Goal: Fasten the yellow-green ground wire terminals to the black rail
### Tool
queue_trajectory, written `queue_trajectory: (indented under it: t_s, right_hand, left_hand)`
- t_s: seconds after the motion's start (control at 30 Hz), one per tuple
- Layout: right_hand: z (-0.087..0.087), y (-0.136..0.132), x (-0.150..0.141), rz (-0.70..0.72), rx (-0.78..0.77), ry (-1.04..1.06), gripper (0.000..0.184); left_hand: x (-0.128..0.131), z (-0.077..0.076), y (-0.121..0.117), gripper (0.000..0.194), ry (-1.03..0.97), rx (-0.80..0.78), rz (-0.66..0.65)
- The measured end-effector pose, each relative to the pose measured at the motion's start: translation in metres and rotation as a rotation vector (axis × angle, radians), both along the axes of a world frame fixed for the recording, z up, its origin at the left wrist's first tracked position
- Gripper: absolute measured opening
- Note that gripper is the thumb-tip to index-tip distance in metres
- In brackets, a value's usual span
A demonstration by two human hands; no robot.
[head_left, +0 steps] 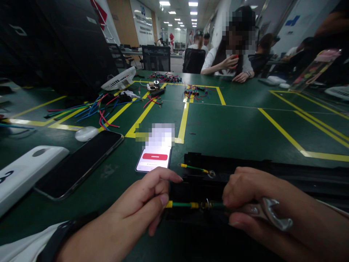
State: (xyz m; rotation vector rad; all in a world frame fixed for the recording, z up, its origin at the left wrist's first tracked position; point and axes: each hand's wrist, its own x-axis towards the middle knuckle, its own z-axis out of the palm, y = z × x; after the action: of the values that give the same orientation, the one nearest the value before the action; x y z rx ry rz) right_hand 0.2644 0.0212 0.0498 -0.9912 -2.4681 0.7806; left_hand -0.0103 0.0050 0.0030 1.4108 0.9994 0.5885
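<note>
My left hand (136, 207) pinches one end of a short green-and-yellow wire (182, 205) between thumb and forefinger. My right hand (261, 203) is closed round a metal wrench (272, 214), whose head shows past my fingers, and meets the wire's ring terminal (207, 204). Both hands work over a long black rail (245, 171) lying across the near edge of the green table (234, 127). A second green-and-yellow wire (195, 168) with a ring terminal rests on the rail just behind.
A lit phone (155, 160) lies ahead of my left hand, a dark phone (79, 163) and a white box (24, 171) to the left. Loose coloured wires (89, 111) and small parts lie farther back. A person sits across the table (231, 62).
</note>
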Motion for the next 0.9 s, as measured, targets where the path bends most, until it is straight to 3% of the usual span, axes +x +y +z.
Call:
queue_trajectory:
  t_s: [0.17,0.3,0.37,0.6,0.9]
  right_hand:
    - [-0.003,-0.002,-0.003,0.0,0.084,0.005,0.015]
    - [-0.006,-0.005,-0.006,-0.059,0.143,0.018,0.005]
    - [-0.005,-0.006,-0.007,-0.087,0.146,-0.001,0.014]
    - [0.003,-0.004,-0.01,-0.117,0.095,-0.086,0.016]
    - [0.015,0.002,-0.004,-0.006,-0.048,-0.146,0.015]
  left_hand:
    - [-0.002,-0.006,-0.003,0.027,-0.022,0.001,0.025]
    - [-0.003,-0.01,-0.004,0.026,-0.022,0.016,0.048]
    - [-0.002,-0.008,-0.003,0.026,-0.017,0.017,0.034]
    - [0.001,-0.001,-0.001,0.031,-0.026,0.001,0.018]
    - [0.0,-0.002,-0.003,0.028,-0.001,0.006,0.016]
